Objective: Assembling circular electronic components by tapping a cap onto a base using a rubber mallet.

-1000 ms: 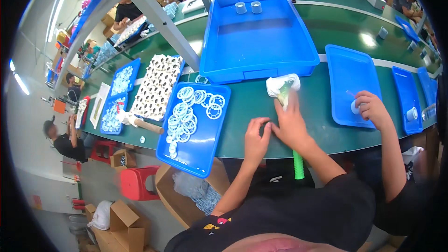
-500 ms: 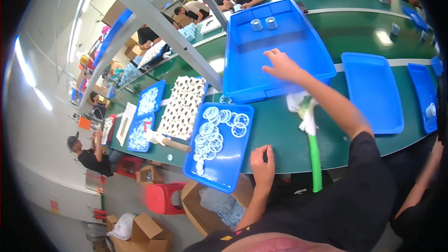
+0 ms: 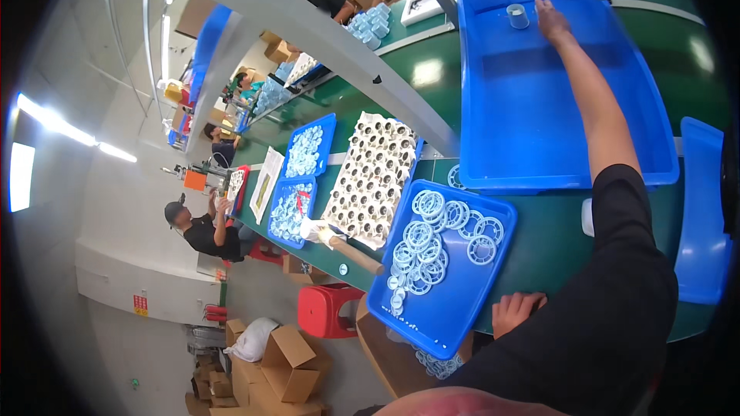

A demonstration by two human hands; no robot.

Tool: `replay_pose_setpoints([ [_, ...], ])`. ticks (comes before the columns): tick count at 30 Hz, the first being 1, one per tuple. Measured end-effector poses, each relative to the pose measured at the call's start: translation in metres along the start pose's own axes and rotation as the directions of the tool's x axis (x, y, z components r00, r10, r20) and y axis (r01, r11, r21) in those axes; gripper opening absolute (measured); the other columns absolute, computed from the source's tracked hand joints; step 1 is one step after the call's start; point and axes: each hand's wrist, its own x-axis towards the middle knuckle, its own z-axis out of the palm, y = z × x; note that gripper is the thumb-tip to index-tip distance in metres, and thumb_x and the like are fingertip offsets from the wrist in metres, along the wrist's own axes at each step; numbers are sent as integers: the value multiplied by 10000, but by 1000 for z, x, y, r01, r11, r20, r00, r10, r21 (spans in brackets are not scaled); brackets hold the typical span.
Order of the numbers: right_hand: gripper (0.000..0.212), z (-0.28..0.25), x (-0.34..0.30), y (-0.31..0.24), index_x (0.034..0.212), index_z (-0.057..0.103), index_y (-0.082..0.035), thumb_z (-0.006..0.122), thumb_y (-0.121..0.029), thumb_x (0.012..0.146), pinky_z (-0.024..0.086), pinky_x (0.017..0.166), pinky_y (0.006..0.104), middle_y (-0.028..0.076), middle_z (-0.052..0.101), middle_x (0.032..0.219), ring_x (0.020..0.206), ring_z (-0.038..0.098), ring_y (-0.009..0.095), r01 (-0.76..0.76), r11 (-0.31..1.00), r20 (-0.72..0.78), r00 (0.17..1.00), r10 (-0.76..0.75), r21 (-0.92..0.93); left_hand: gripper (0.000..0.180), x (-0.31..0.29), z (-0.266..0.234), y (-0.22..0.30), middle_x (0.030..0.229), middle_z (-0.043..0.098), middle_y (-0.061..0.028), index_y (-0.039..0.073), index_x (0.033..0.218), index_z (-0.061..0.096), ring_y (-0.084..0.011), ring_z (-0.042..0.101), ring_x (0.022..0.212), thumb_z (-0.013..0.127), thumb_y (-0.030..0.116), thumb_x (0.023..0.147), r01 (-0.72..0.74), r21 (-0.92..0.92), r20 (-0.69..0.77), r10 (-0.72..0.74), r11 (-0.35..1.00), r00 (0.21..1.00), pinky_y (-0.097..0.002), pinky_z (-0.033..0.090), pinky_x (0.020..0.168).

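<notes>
My right hand (image 3: 552, 21) reaches to the far end of a large, deep blue bin (image 3: 566, 179). Its fingers are closed around a small light blue cup-shaped part, which the hand hides almost wholly. Just left of them, a similar light blue cup (image 3: 518, 17) stands upright on the bin floor. My left hand (image 3: 515, 313) rests at the near table edge, fingers apart and holding nothing. Beside it lies a blue tray (image 3: 470, 304) with several pale, spoked rings (image 3: 418, 236) and small round pieces.
Left of the tray are a moulded pulp tray (image 3: 371, 177) with dark holes and a wooden-handled tool (image 3: 356, 254). Two blue trays of small parts (image 3: 305, 150) stand beyond. A metal post (image 3: 385, 92) slants beside the bin. People work across the green table (image 3: 424, 69).
My right hand has moved from above the bin's middle to its far end, at the second cup. My view has swung left, and my left hand now lies at the table edge.
</notes>
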Motion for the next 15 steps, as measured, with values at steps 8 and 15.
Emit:
replay_pose_setpoints([
  [8, 332, 33, -2, -43, 1295, 621, -246, 519, -117, 1007, 641, 741, 468, 181, 627, 1142, 1019, 739, 387, 255, 934, 62, 967, -247, -250, 153, -3, -9, -13, 927, 669, 17, 174, 931, 727, -220, 624, 891, 801, 231, 809, -58, 1, 133, 58, 998, 989, -406, 421, 739],
  [15, 273, -18, -69, -62, 1241, 640, -214, 566, -163, 984, 622, 805, 467, 211, 632, 1103, 999, 728, 407, 455, 875, 171, 887, -429, -168, 97, 1, -9, -5, 864, 653, -22, 153, 910, 712, -264, 619, 848, 783, 204, 866, 3, -61, 78, 2, 998, 997, -410, 423, 740],
])
